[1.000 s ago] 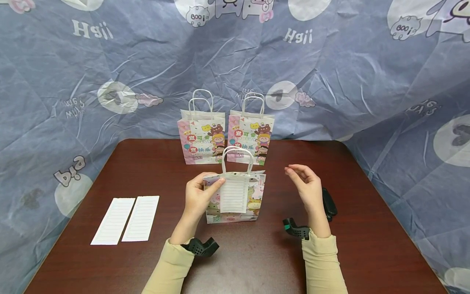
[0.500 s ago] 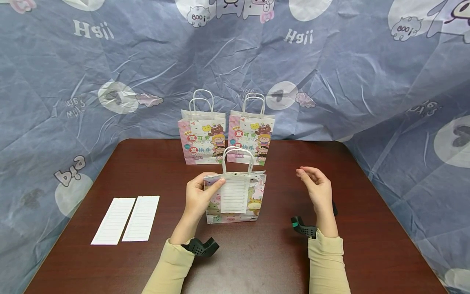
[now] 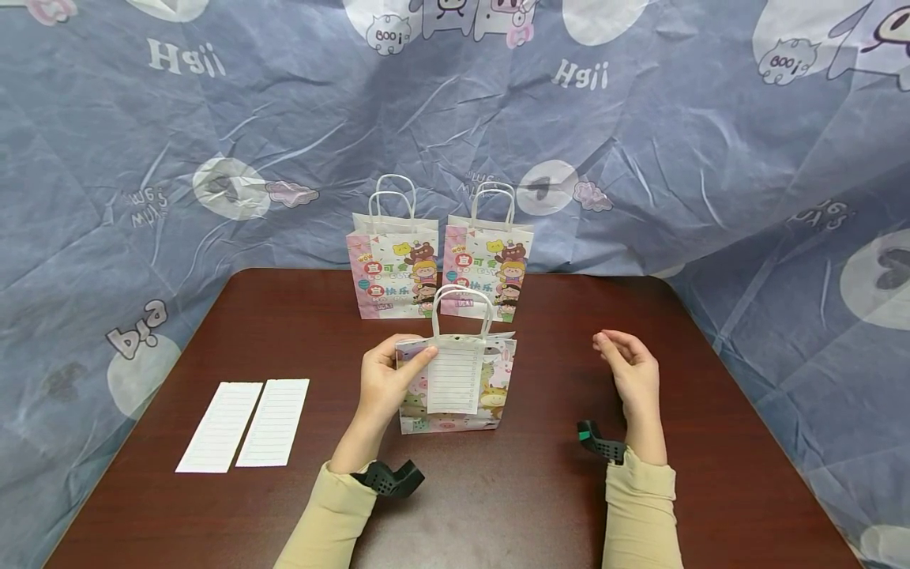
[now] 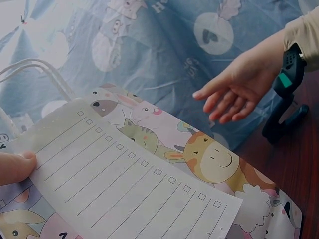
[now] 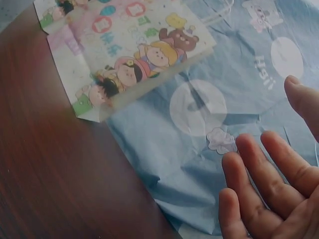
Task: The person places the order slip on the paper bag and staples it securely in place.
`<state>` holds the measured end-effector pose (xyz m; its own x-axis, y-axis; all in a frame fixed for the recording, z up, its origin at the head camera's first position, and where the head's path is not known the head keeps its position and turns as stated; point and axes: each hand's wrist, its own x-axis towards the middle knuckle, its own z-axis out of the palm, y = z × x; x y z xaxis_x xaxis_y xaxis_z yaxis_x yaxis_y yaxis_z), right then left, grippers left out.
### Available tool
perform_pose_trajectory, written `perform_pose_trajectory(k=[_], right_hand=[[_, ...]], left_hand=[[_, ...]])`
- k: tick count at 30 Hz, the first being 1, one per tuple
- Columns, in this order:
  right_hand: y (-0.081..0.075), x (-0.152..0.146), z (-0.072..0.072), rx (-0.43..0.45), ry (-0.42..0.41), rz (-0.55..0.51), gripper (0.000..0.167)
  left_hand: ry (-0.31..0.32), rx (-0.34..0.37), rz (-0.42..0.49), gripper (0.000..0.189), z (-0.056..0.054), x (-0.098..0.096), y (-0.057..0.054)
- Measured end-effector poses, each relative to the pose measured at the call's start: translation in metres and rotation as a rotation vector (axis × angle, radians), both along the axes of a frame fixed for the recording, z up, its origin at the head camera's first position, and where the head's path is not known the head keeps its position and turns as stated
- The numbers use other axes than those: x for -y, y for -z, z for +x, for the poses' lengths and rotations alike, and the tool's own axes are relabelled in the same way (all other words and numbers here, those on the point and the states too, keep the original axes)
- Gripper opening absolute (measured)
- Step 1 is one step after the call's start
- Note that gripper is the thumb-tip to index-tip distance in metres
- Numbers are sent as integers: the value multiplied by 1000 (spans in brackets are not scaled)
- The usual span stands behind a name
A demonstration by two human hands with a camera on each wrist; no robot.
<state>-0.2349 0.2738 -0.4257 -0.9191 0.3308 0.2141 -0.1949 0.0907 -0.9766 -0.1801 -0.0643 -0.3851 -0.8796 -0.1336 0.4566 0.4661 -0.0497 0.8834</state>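
Head view: left fingers [image 3: 418,362] pinch oblong paper [image 3: 453,381] against bag [image 3: 495,386].

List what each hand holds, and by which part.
Left hand: front bag, by its upper left side, plus the lined sheet, by its upper left edge. Right hand: nothing.

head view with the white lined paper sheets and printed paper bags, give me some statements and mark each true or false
1. The left hand holds a white lined paper sheet against a pastel animal-print paper bag. True.
2. The right hand holds a black pen. False: it holds nothing that shows.
3. Two white-and-pink cartoon-print paper bags stand behind the held one. True.
4. The two loose white lined paper sheets lie right of all the bags. False: they lie left of them, on the dark red-brown table.
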Motion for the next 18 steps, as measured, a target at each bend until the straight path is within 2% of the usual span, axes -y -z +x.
perform_pose_trajectory(k=[5,8,10,14,18], right_hand=[[3,-8,-1,30,42,-25,28],[9,-15,-2,25,59,6,26],[21,-25,-8,-1,59,11,31],[59,-54,-29,-45,72,-5,42],[83,-73,-43,-26,138,12,50]], left_hand=[[0,3,7,12,0,0,-1],[-1,4,10,12,0,-1,-1],[-1,4,10,12,0,-1,-1],[4,0,7,13,0,-1,-1],[6,-6,5,13,0,-1,-1]])
